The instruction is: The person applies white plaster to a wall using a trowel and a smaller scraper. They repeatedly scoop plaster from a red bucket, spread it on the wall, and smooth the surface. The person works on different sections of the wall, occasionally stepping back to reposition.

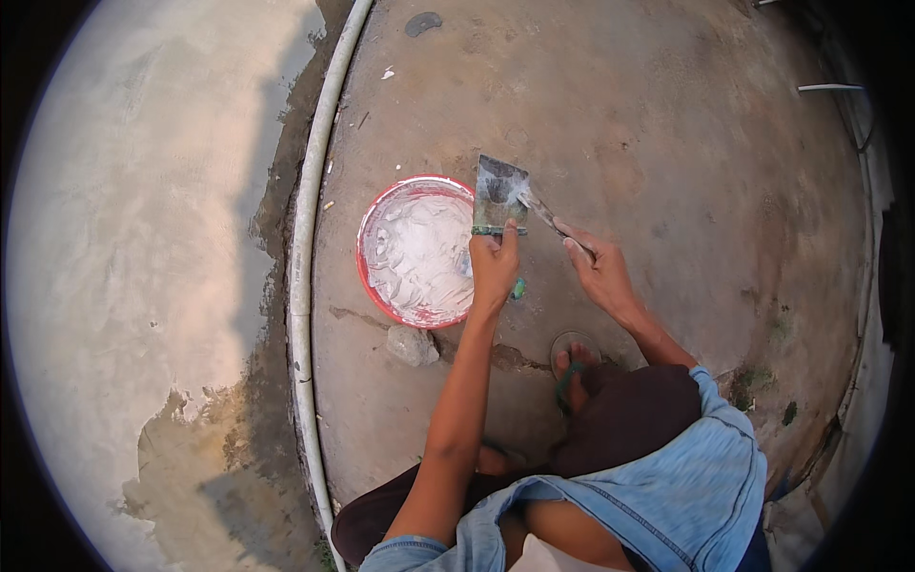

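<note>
The left hand (pixel 495 272) has its fingers closed around the lower end of a wide scraper (pixel 499 194), with the thumb lying up against the green strip at the base of its blade. The blade points away from the person and carries dark and whitish smears. The right hand (pixel 600 271) grips the handle of a narrower putty knife (pixel 545 212), fingers wrapped around it, and the tip of that knife meets the right side of the scraper's blade. Both tools are just right of a round bucket (pixel 361 257) with a red rim, and the scraper overlaps its right edge in this view; how high it is above the rim I cannot tell. White paste (pixel 417 250) lies in the bucket, its surface lumpy and streaked. A stone (pixel 413 345) sits beside the bucket's near side on the concrete floor (pixel 715 181), and a long pale pipe (pixel 307 210) runs along the left.
</note>
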Demonstrator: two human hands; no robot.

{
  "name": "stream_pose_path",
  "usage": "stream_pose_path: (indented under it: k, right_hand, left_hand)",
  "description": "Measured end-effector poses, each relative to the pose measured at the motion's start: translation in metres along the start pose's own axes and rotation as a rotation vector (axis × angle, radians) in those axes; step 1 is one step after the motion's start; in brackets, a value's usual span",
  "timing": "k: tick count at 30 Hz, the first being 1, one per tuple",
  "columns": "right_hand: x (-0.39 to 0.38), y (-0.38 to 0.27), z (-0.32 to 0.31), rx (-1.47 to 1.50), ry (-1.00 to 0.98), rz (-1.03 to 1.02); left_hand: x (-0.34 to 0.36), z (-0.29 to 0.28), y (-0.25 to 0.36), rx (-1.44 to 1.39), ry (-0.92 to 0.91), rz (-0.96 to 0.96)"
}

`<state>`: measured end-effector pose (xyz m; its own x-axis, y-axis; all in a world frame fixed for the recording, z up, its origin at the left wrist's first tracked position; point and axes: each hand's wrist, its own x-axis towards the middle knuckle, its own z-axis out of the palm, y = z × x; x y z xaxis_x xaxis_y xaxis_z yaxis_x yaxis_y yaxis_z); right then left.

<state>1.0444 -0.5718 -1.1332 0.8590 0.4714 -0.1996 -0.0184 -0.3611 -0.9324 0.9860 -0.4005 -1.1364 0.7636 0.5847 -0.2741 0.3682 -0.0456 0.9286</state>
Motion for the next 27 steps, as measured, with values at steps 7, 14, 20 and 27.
stream_pose_path:
  k: [7,14,20,27]
  right_hand:
    - [-0.009,0.003,0.002,0.006,0.013,-0.014]
    - [0.005,-0.02,-0.005,-0.065,-0.039,0.12]
    - [-0.017,-0.02,0.001,0.033,-0.054,0.046]
    - [-0.007,-0.013,0.007,0.059,-0.036,0.083]
  left_hand:
    - [0.0,0.007,-0.017,-0.109,0.063,0.13]
    - [0.008,0.012,-0.023,-0.082,0.104,0.205]
    - [-0.001,0.003,-0.011,-0.045,-0.041,-0.004]
    - [0.002,0.002,-0.019,0.166,-0.083,-0.049]
